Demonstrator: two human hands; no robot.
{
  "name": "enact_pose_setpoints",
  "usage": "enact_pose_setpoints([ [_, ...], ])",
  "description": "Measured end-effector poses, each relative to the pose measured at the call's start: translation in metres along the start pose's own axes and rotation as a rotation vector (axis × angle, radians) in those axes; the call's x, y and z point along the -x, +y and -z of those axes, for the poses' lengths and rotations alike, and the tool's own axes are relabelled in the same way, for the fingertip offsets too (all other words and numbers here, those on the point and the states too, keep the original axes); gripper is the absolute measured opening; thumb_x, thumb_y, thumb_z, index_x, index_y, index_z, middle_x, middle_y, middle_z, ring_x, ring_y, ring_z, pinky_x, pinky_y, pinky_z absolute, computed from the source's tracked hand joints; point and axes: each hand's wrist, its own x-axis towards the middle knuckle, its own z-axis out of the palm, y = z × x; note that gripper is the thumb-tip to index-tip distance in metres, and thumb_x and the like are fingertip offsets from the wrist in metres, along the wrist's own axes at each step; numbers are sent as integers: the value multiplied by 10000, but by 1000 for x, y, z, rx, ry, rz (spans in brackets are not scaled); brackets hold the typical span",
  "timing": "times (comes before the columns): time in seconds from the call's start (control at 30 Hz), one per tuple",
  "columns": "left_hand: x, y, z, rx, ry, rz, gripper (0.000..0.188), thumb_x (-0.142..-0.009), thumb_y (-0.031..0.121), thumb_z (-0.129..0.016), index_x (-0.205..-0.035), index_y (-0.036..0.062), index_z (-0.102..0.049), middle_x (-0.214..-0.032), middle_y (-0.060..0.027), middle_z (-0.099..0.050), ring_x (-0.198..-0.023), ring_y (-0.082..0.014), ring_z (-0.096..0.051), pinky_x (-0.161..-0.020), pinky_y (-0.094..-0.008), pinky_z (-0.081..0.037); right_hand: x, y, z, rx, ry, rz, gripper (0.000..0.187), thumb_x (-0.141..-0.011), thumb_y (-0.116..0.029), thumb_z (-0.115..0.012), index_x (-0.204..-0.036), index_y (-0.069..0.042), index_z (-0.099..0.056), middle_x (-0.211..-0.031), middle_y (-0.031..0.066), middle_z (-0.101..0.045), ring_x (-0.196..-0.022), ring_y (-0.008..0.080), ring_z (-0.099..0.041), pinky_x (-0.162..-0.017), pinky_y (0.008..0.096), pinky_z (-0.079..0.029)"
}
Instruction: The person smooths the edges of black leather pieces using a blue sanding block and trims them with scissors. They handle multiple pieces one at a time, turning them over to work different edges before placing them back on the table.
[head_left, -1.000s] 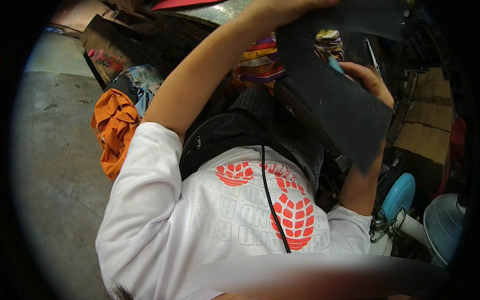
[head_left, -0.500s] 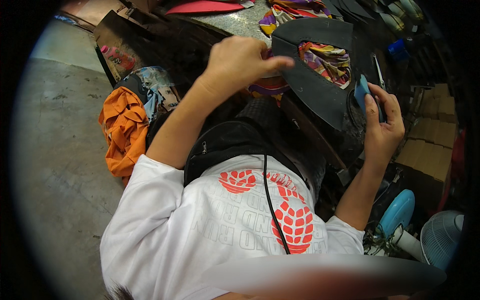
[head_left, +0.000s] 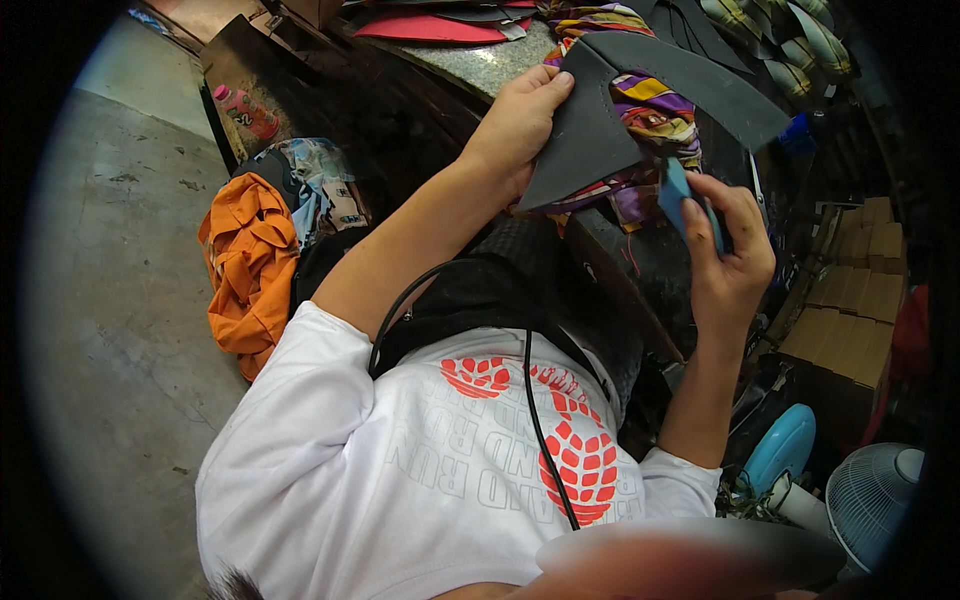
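A dark grey, curved V-shaped sheet piece (head_left: pixel 588 135), like a cut shoe upper, is pinched at its bend by my left hand (head_left: pixel 515 125), thumb on top. The sheet is raised and tilted over a bunched multicoloured cloth (head_left: pixel 658 112), which shows through its opening. To the right, my right hand (head_left: pixel 738 240) grips a small, flat blue piece (head_left: pixel 676 195) between thumb and fingers, its upper end pointing toward the cloth. The fingers partly cover this blue piece, so its kind is unclear. It appears apart from the grey sheet.
Red and dark sheets (head_left: pixel 435 24) lie on the speckled tabletop (head_left: pixel 480 65) at the back. Metal scissors (head_left: pixel 756 180) rest beyond my right hand. Cardboard boxes (head_left: pixel 840 300) and a fan (head_left: pixel 875 500) stand at right; orange cloth (head_left: pixel 250 260) hangs at left, near a pink-capped bottle (head_left: pixel 245 110).
My left hand has closed on the grey sheet, which is now lifted and turned, its arms spread differently. My right hand has moved left with the blue piece, closer to the cloth.
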Motion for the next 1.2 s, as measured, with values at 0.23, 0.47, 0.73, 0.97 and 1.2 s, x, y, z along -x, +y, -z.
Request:
enact_pose_setpoints([
  [0.23,14,-3,-2,93,-232,122,203,-1054,273,-442,-985,100,-522,-613,1,-484,-377,-78,-378,-327,-209,-311,-18,2,-34,-174,51,-190,193,-867,-58,-696,-1058,-33,-699,-949,89,-671,-865,192,-659,-780,294,-502],
  [0.47,16,-6,-9,-40,-267,-34,217,-1053,277,-448,-972,92,-530,-606,9,-506,-361,-70,-401,-317,-197,-312,-21,0,-31,-162,58,-128,179,-857,-59,-700,-1031,-17,-712,-946,84,-700,-885,155,-658,-830,283,-497],
  [0.73,1,-7,-13,-114,-178,-171,221,-1048,277,-464,-1026,85,-572,-668,10,-590,-440,-56,-506,-386,-180,-382,-10,-6,-25,-259,-97,-20,200,-856,-22,-693,-1054,-9,-721,-942,53,-662,-867,127,-630,-782,245,-490],
  [0.97,1,-11,-12,-58,-240,-193,234,-1036,265,-502,-1028,60,-615,-760,17,-630,-614,-35,-572,-539,-187,-463,-13,-5,-29,-320,43,-154,250,-864,-33,-682,-1112,-11,-703,-962,68,-678,-880,123,-624,-810,243,-482],
  [1.2,-10,-18,-10,-167,-157,-388,244,-1034,259,-513,-1011,41,-620,-785,29,-600,-691,-20,-539,-605,-188,-457,-17,-8,-18,-426,-71,-153,186,-865,-42,-677,-1038,4,-727,-923,66,-680,-892,116,-623,-832,240,-472],
])
